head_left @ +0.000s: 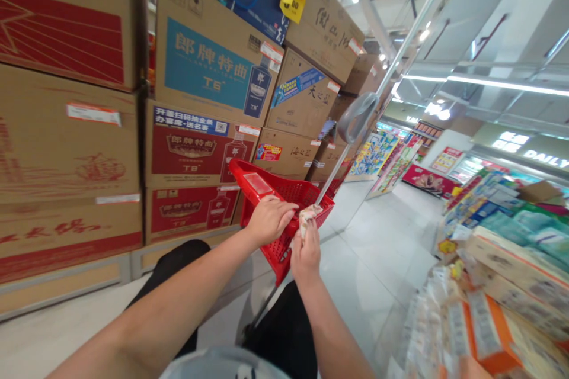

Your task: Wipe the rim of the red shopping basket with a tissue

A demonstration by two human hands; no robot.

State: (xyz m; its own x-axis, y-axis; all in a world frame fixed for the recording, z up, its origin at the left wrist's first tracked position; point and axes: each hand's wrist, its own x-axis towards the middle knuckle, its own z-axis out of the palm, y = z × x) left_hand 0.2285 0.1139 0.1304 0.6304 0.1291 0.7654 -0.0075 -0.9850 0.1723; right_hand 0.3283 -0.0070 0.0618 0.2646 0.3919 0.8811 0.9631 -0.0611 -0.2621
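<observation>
A red plastic shopping basket [258,189] with perforated sides stands in front of my knees. A long metal pole [340,163] slants up from it to a grey loop handle [358,116]. My left hand [272,219] is palm down on the basket's near rim, its fingers bent over it; part of the grip is hidden. Just right of it, my right hand [306,251] pinches a crumpled pale cloth [310,216] with reddish patches against the lower pole. The fingertips of both hands are close together but apart.
Stacked cardboard liquor cartons [204,65] line the left side on a low shelf base [66,289]. A pale tiled floor [382,231] runs ahead. Packaged goods [511,272] are piled at the right, with an orange box [491,328] near me. Display shelves [382,157] stand further back.
</observation>
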